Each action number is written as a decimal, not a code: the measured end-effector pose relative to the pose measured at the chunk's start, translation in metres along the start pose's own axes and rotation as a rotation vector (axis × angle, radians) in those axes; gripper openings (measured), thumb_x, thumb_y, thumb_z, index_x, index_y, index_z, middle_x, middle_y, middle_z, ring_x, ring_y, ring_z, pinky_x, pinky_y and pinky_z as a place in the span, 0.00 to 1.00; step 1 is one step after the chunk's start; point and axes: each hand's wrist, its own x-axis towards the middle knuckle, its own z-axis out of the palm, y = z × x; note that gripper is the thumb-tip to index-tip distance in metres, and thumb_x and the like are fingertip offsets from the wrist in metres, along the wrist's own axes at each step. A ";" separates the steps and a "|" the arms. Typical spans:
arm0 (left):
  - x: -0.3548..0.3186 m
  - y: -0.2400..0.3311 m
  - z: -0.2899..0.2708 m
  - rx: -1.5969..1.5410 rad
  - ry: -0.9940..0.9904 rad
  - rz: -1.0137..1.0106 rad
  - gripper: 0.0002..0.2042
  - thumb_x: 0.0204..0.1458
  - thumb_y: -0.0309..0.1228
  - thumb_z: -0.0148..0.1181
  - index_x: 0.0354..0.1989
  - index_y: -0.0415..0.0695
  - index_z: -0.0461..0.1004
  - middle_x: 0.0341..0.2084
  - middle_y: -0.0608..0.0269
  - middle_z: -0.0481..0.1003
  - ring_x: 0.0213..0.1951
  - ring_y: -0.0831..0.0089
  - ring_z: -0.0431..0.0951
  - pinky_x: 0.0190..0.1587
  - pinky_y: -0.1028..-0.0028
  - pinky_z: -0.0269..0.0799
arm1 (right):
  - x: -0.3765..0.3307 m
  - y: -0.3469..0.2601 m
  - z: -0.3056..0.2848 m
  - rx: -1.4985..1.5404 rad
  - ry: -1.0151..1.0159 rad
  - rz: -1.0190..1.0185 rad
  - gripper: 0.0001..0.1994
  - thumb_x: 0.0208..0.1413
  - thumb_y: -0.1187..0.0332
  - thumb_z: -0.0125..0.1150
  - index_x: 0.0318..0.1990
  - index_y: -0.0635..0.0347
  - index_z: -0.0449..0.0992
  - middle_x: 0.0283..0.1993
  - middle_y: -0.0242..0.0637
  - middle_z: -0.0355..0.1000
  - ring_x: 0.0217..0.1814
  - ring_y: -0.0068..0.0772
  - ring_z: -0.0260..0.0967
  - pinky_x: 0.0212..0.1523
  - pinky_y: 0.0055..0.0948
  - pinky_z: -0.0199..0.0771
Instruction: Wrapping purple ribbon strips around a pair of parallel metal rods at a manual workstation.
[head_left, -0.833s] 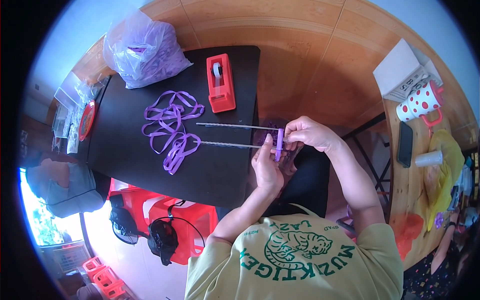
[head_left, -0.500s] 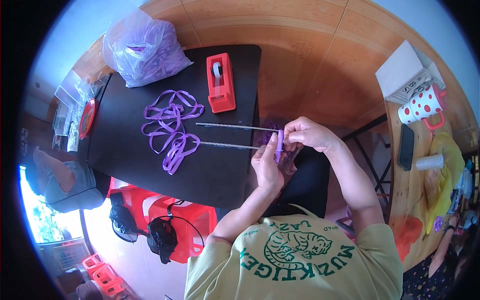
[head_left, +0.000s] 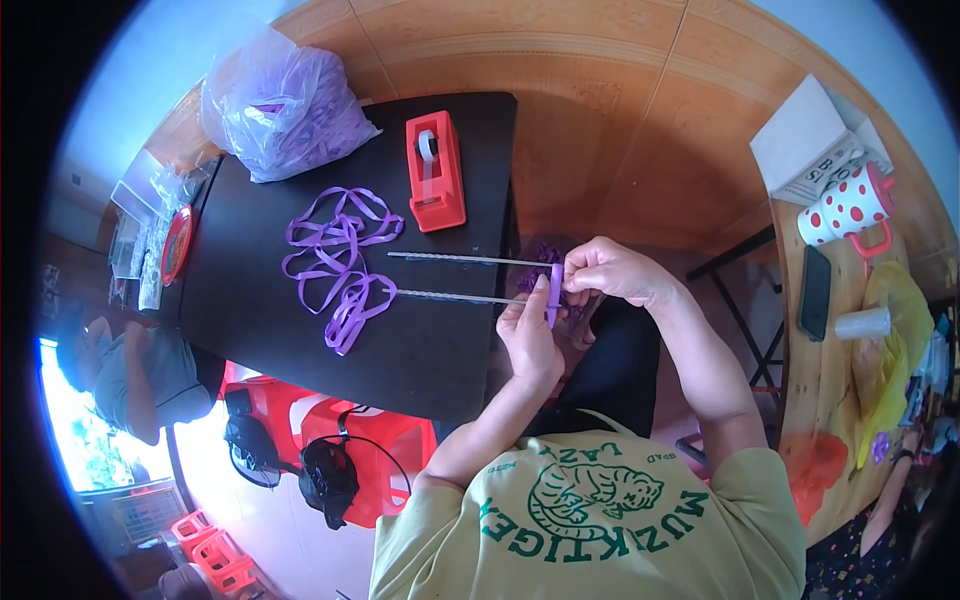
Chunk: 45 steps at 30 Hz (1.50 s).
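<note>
On a black table [head_left: 420, 340], left hand [head_left: 528, 335] and right hand [head_left: 612, 272] pinch a purple ribbon strip [head_left: 554, 292]; loose ribbons [head_left: 340, 262] lie at nine o'clock.

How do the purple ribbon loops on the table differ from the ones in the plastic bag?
The ribbon loops on the table lie loose and spread flat on the black table, bare to view. The ribbons in the plastic bag are bunched in a heap and veiled by clear film. The table pile looks smaller. Both are the same purple.
</note>
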 end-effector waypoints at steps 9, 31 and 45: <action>0.000 0.008 0.006 0.041 0.034 -0.089 0.05 0.53 0.28 0.57 0.27 0.43 0.74 0.22 0.67 0.74 0.23 0.78 0.72 0.27 0.78 0.70 | 0.006 0.005 -0.017 -0.061 -0.152 -0.056 0.03 0.53 0.77 0.57 0.32 0.65 0.77 0.28 0.30 0.73 0.32 0.18 0.70 0.38 0.21 0.70; -0.014 0.017 -0.007 0.044 -0.008 -0.182 0.06 0.52 0.28 0.55 0.26 0.41 0.73 0.26 0.62 0.75 0.30 0.72 0.76 0.36 0.72 0.69 | 0.075 0.062 -0.001 0.420 -0.412 -0.411 0.06 0.45 0.73 0.67 0.31 0.64 0.79 0.34 0.37 0.75 0.36 0.26 0.70 0.41 0.25 0.69; -0.011 0.009 -0.012 -0.175 -0.157 -0.041 0.04 0.50 0.21 0.55 0.29 0.35 0.76 0.31 0.53 0.78 0.35 0.65 0.78 0.45 0.70 0.70 | 0.064 0.041 0.022 0.590 -0.250 -0.154 0.08 0.49 0.77 0.61 0.37 0.70 0.77 0.43 0.53 0.74 0.42 0.34 0.74 0.45 0.27 0.73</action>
